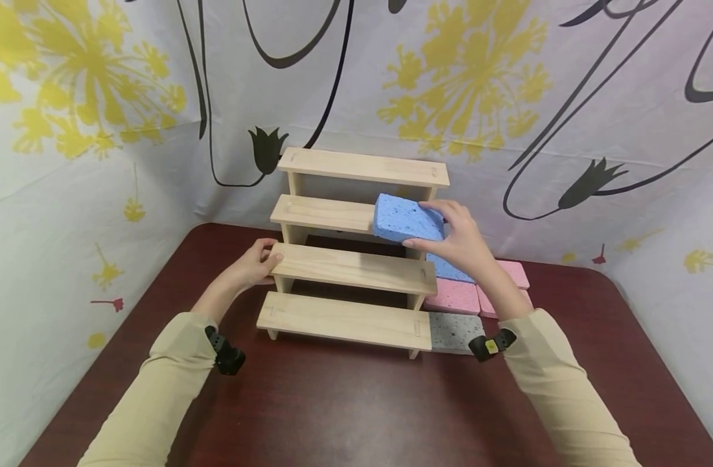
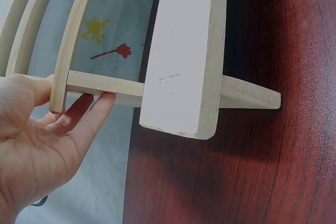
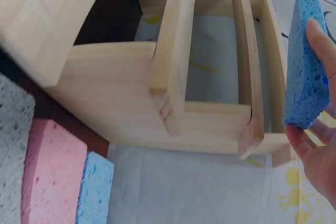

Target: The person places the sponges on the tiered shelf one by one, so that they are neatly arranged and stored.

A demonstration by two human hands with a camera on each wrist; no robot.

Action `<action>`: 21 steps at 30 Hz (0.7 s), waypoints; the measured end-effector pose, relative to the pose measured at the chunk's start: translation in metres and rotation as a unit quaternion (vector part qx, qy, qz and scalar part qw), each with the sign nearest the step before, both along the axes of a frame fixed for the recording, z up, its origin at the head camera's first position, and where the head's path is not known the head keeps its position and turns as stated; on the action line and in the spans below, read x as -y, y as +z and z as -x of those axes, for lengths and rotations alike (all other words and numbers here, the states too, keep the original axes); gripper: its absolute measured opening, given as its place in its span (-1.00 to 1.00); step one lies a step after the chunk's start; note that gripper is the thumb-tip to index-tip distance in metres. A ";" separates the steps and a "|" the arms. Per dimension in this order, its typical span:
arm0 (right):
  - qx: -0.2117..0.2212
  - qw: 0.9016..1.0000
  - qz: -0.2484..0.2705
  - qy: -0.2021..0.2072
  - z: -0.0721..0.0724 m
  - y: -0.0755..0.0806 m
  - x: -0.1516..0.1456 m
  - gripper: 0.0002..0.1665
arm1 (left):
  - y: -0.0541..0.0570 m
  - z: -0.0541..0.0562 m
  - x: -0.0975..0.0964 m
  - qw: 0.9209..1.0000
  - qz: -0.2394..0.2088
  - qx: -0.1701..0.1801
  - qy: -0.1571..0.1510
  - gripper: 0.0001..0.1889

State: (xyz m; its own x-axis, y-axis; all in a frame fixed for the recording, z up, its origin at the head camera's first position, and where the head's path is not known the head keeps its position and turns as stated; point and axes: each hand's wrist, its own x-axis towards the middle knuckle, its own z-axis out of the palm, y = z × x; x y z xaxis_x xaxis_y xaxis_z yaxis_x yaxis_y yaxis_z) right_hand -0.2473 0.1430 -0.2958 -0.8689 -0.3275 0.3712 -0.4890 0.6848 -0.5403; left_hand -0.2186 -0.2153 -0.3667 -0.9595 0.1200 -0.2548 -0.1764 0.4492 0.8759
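A pale wooden step shelf [image 1: 345,322] with several tiers stands on the table. My left hand [image 1: 253,264] holds the left end of its second tier from the bottom, thumb on top. In the left wrist view, that hand's fingers [image 2: 97,121] reach under the board and touch the side support. My right hand [image 1: 458,237] pinches a blue sponge [image 1: 406,219] between thumb and fingers, over the right part of the third tier. The right wrist view shows this porous blue sponge [image 3: 304,61] beside the upper tiers; whether it touches the shelf cannot be told.
Right of the shelf lie a grey sponge [image 1: 455,332], several pink sponges [image 1: 452,296] and another blue sponge [image 1: 450,268], partly hidden by my right hand. The dark red table [image 1: 310,408] extends in front. Patterned cloth [image 1: 356,84] hangs behind and at both sides.
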 end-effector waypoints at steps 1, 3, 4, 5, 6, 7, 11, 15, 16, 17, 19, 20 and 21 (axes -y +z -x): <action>-0.004 1.000 0.002 0.001 0.001 0.001 0.003 -0.13 | 0.000 0.000 0.000 1.000 0.000 0.000 -0.001 -0.43; -0.010 1.000 0.004 0.002 0.004 0.004 0.008 -0.13 | 0.001 -0.001 -0.001 1.000 0.000 0.001 -0.002 -0.42; -0.013 1.000 0.004 0.003 0.005 0.005 0.010 -0.13 | 0.001 -0.001 -0.001 1.000 0.000 0.000 -0.002 -0.42; -0.014 1.000 0.006 0.004 0.007 0.006 0.012 -0.13 | 0.001 -0.001 -0.001 1.000 0.000 0.001 -0.003 -0.42; -0.014 1.000 0.006 0.004 0.008 0.007 0.015 -0.13 | 0.001 -0.001 -0.001 1.000 -0.001 0.002 -0.003 -0.42; -0.011 1.000 0.009 0.003 0.010 0.009 0.017 -0.13 | 0.001 -0.001 0.000 1.000 -0.002 0.003 -0.003 -0.42; -0.013 1.000 0.012 0.000 0.019 0.014 0.027 -0.13 | -0.001 0.000 0.000 1.000 -0.007 0.006 -0.002 -0.43; -0.031 0.999 0.013 0.000 0.028 0.019 0.037 -0.13 | -0.002 0.000 0.001 1.000 -0.010 0.007 0.001 -0.43; -0.035 0.999 0.014 0.001 0.030 0.020 0.039 -0.13 | -0.002 0.000 0.001 1.000 -0.010 0.006 0.001 -0.43; -0.039 0.999 0.014 0.004 0.032 0.021 0.041 -0.13 | -0.002 0.000 0.000 1.000 -0.008 0.005 0.001 -0.43; -0.042 0.999 0.014 0.009 0.035 0.023 0.046 -0.13 | -0.002 0.001 0.000 1.000 -0.009 0.006 0.003 -0.43; -0.044 0.999 0.013 0.012 0.036 0.025 0.048 -0.14 | -0.002 0.001 0.000 1.000 -0.009 0.005 0.003 -0.44; -0.044 0.999 0.012 0.014 0.037 0.026 0.050 -0.14 | -0.002 0.001 0.000 1.000 -0.010 0.005 0.003 -0.44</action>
